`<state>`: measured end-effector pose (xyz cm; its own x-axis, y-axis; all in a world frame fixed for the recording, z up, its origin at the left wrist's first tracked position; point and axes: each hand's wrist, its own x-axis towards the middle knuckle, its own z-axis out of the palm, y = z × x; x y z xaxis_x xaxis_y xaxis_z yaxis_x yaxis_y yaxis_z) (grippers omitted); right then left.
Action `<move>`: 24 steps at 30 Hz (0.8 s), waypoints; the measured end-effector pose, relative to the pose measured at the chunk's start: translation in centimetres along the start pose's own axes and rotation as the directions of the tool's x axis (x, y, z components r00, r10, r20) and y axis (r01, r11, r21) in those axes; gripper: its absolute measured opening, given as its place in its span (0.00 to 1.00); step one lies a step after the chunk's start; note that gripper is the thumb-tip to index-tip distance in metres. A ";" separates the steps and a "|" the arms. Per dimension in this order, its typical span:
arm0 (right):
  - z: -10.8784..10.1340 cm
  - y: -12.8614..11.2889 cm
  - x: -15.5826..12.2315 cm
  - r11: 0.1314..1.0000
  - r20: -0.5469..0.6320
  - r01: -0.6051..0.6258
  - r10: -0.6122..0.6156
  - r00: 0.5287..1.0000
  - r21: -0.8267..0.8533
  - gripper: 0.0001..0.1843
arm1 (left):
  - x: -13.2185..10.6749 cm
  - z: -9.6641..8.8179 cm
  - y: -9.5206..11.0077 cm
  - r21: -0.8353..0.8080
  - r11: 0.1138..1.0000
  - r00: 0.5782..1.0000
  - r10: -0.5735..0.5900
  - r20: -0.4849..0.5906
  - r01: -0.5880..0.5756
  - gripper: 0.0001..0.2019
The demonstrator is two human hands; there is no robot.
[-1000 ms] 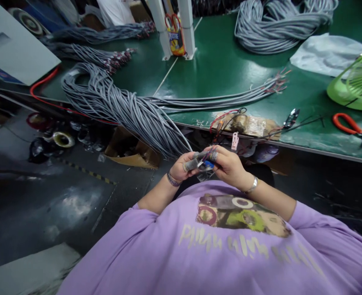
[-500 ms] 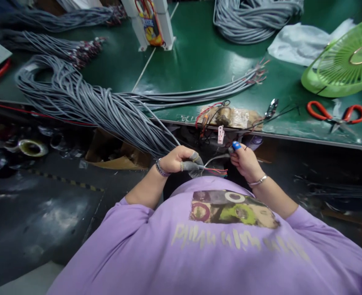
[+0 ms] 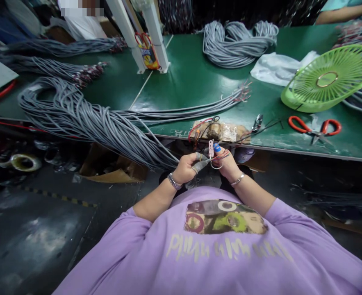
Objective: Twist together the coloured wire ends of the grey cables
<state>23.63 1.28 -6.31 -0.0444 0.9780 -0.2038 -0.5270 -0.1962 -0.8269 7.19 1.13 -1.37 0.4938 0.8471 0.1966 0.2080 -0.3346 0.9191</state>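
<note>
My left hand (image 3: 188,166), with grey covers on two fingertips, is closed around the end of a grey cable (image 3: 156,151) that runs from a big bundle (image 3: 85,116) hanging over the bench edge. My right hand (image 3: 226,162), a blue cover on its forefinger, pinches the thin coloured wires (image 3: 218,156) that stick out of that cable end. Both hands sit close together just below the green bench's front edge (image 3: 291,149), under a taped brown fixture (image 3: 224,131) with red and black leads and a small pink tag (image 3: 210,148).
On the bench lie red-handled scissors (image 3: 314,127), a green fan (image 3: 328,80), a clear plastic bag (image 3: 276,67), a coil of grey cable (image 3: 236,43) and a row of stripped cables (image 3: 199,108). White posts (image 3: 150,37) stand at the back. Tape rolls (image 3: 23,162) and cardboard (image 3: 107,168) lie below.
My hands have come back together and risen toward the bench edge. My right hand, half a second ago apart and to the right, now grips the coloured wires. The view has tilted upward.
</note>
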 end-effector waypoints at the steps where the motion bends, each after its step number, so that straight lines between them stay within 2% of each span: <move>1: 0.1 0.3 0.0 1.000 -0.034 0.031 -0.031 0.999 0.004 0.34 | 0.0 0.1 -0.2 -0.007 1.000 1.000 -0.017 -0.010 0.017 0.17; 4: 0.3 0.9 0.3 0.996 -0.074 0.048 -0.042 0.996 0.080 0.35 | 0.0 0.2 -1.0 -0.035 0.998 0.998 -0.059 -0.036 0.058 0.18; 7: 0.6 1.1 0.7 0.986 -0.069 0.006 0.005 0.998 0.165 0.35 | 0.0 0.4 -1.5 -0.031 0.998 0.997 -0.062 -0.043 0.061 0.19; 12: 1.0 0.6 1.1 0.931 0.094 -0.235 0.216 0.972 0.281 0.32 | -0.2 0.5 -1.5 -0.013 1.000 1.000 -0.024 -0.017 0.024 0.17; 14: 1.1 0.3 1.0 0.900 0.111 -0.282 0.260 0.959 0.331 0.31 | -0.2 0.5 -1.6 -0.013 1.000 1.000 -0.026 -0.012 0.026 0.17; 19: 1.3 -0.3 1.0 0.871 0.085 -0.283 0.272 0.959 0.402 0.27 | -0.3 0.6 -2.0 0.009 0.998 0.999 -0.054 -0.004 0.054 0.17; 24: 1.3 -0.1 1.1 0.847 0.041 -0.320 0.335 0.941 0.424 0.26 | -0.4 0.7 -2.0 0.024 0.998 0.997 -0.060 0.038 0.059 0.18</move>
<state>22.50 2.49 -5.82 -0.2534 0.8576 -0.4476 -0.7924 -0.4494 -0.4126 7.15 1.14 -3.49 0.5125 0.8491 0.1280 0.2572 -0.2940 0.9205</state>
